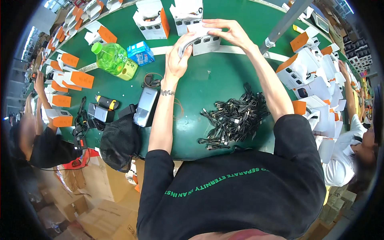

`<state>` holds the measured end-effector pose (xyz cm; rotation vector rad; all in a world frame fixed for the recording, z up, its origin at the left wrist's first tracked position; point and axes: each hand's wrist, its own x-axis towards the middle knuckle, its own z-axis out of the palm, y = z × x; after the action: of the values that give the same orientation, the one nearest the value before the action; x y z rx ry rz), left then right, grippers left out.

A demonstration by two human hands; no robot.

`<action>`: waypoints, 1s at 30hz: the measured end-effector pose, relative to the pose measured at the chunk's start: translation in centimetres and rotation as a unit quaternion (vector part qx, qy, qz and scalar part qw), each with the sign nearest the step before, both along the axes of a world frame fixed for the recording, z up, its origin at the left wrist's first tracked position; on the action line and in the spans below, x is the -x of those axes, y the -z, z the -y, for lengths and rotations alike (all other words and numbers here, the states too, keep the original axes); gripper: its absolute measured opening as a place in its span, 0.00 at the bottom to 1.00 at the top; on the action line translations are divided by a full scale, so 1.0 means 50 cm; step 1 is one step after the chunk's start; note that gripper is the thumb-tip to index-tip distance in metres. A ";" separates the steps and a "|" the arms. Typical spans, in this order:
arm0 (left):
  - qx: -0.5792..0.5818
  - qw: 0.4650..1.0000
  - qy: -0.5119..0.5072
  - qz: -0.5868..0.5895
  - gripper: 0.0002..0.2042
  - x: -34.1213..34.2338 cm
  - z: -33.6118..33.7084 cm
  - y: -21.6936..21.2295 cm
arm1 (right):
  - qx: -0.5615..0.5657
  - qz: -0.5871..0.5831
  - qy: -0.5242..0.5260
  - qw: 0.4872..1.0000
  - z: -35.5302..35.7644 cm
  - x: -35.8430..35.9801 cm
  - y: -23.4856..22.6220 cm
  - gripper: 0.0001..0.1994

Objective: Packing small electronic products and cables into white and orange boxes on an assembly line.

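At the far side of the green table, both hands meet at a small white-and-orange box (207,45) with dark pictures on its front. My left hand (176,61) is closed around a curved white sheaf (186,45), which looks like thin leaflets, held against the box's left side. My right hand (231,33) reaches over the box's top from the right, fingers and thumb gripping its upper edge; the fingertips are partly hidden. Two open white-and-orange boxes, one on the left (154,25) and one behind (185,17), stand beyond. A heap of black cables (236,118) lies between my forearms.
Left of my arm are a green-capped bottle (116,62), a blue carton (141,53), a grey power bank (146,105) and a black mesh bag (120,138). A metal post (286,25) rises at the right, near many open boxes (298,70). Other people work at both sides.
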<state>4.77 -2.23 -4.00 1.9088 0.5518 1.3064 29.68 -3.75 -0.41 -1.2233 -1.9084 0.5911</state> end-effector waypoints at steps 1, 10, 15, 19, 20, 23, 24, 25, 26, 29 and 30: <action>-0.009 1.000 0.000 -0.011 0.16 0.003 -0.001 0.004 | -0.062 0.007 0.001 0.998 0.009 0.005 0.014 0.16; -0.100 0.992 -0.015 -0.069 0.15 0.011 -0.005 0.011 | -0.164 0.021 -0.001 0.986 0.045 0.010 0.061 0.18; -0.088 0.994 -0.024 -0.063 0.16 -0.003 -0.004 0.008 | -0.247 0.091 0.050 0.963 0.050 0.020 0.075 0.20; 0.008 0.995 -0.008 -0.102 0.17 0.012 -0.007 -0.023 | -0.222 0.056 0.090 0.969 0.046 0.030 0.056 0.17; 0.000 0.995 -0.009 -0.100 0.17 0.005 -0.003 -0.025 | -0.189 0.042 0.105 0.975 0.052 0.015 0.046 0.15; 0.174 0.959 0.082 0.206 0.18 0.004 0.003 -0.064 | 0.023 0.003 0.162 0.987 0.054 -0.059 -0.022 0.16; 0.172 0.960 0.079 0.205 0.18 0.012 0.005 -0.082 | 0.112 0.067 0.183 0.974 0.061 -0.063 -0.072 0.16; 0.242 0.932 0.088 0.256 0.19 0.009 0.012 -0.105 | 0.113 0.112 0.205 0.966 0.051 -0.094 -0.072 0.16; 0.310 0.895 0.096 0.305 0.20 0.008 0.014 -0.115 | 0.116 0.156 0.226 0.955 0.032 -0.127 -0.075 0.16; 0.391 0.852 0.144 0.317 0.21 0.025 -0.002 -0.079 | 0.229 0.074 0.317 0.917 -0.023 -0.155 -0.093 0.18; 0.440 0.817 0.178 0.327 0.22 0.017 -0.008 -0.067 | 0.227 0.077 0.316 0.918 -0.050 -0.183 -0.087 0.18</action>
<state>3.93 -1.83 -0.64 0.6806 0.3136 1.0724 38.84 -1.23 3.94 -2.1221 -1.3886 0.6044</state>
